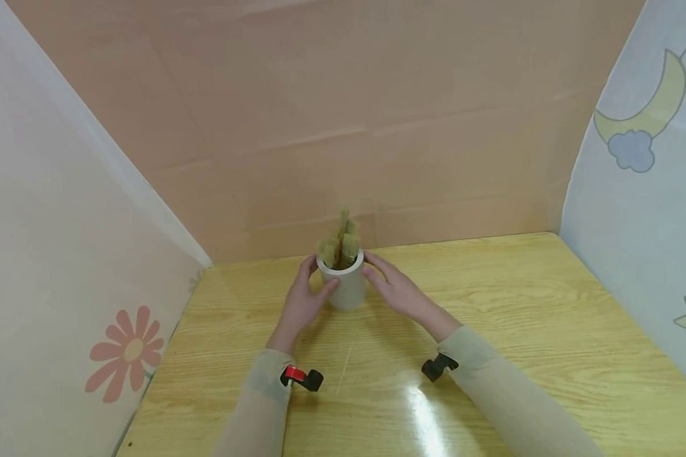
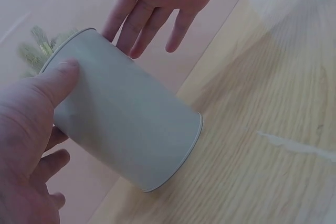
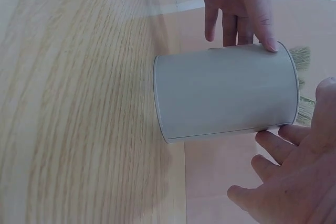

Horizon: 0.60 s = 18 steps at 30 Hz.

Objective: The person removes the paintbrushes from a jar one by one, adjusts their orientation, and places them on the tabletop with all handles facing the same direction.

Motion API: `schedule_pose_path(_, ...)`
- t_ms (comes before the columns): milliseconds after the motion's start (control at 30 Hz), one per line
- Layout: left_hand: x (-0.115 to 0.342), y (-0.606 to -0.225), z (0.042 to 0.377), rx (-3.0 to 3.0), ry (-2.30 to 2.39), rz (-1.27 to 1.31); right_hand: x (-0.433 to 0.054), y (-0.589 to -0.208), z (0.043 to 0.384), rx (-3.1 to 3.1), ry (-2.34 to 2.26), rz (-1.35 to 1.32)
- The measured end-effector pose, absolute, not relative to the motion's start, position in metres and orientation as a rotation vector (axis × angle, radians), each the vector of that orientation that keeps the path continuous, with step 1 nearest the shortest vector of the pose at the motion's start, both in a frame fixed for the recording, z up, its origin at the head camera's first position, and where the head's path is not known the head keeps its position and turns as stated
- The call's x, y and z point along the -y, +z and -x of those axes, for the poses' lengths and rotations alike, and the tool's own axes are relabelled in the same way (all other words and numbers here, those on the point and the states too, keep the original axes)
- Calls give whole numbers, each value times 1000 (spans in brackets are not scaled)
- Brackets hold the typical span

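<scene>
A pale grey cylindrical holder (image 1: 349, 293) stands upright near the back of the wooden table. Several brushes (image 1: 350, 245) stick up out of it, pale bristles on top. My left hand (image 1: 303, 303) grips the holder's left side near the rim. In the left wrist view its thumb (image 2: 64, 77) lies on the holder's wall, while the other fingers go round the far side. My right hand (image 1: 401, 294) is at the opposite side, fingers extended. In the right wrist view its fingertips (image 3: 270, 139) touch the wall near the rim, and the thumb stays off it.
The light wooden table (image 1: 491, 298) meets a pinkish-brown backdrop (image 1: 377, 127) just behind the holder. Pale printed sheets with a flower (image 1: 133, 350) and a moon (image 1: 657, 108) border the left and right sides. Each wrist wears a small black camera mount.
</scene>
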State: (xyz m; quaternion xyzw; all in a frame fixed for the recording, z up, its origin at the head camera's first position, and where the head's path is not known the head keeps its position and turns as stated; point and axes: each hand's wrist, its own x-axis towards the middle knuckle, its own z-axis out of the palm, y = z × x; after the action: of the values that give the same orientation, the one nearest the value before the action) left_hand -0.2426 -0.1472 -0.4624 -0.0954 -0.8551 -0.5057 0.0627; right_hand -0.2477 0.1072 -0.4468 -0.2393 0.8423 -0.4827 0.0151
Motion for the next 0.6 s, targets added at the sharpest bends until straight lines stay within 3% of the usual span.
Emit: schedule_pose_path(600, 127, -464, 227, 2627, -1514, 415, -135, -447, 226, -2546, -1618, 743)
